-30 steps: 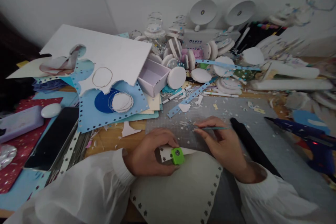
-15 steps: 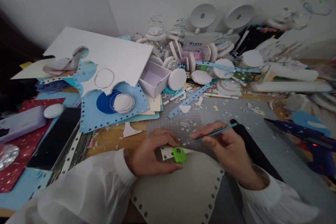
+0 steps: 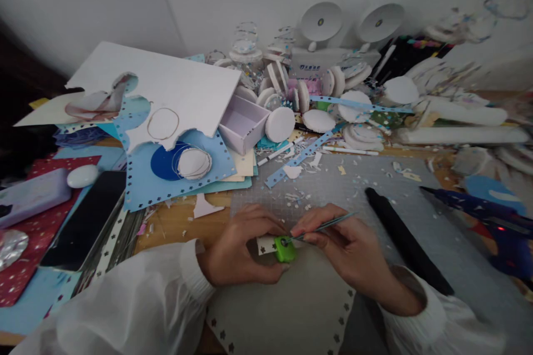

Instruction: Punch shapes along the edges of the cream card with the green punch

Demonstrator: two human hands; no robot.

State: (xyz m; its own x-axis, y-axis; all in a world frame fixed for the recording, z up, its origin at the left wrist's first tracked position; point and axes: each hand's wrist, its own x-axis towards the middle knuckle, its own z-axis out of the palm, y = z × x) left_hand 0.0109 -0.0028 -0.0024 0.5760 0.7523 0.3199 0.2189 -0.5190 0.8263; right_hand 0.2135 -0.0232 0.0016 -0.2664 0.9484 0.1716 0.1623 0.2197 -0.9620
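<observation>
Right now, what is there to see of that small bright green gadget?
The small bright green plastic punch is blocky, with a round dark hole on top. It sits on the edge of a white card with star-shaped holes. The left hand pinches it; the right hand points a thin teal pick at its top.

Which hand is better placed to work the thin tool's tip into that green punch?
Right, probably. The right hand pinches the thin tool, its tip at the green punch; the left hand is busy gripping the punch.
</observation>
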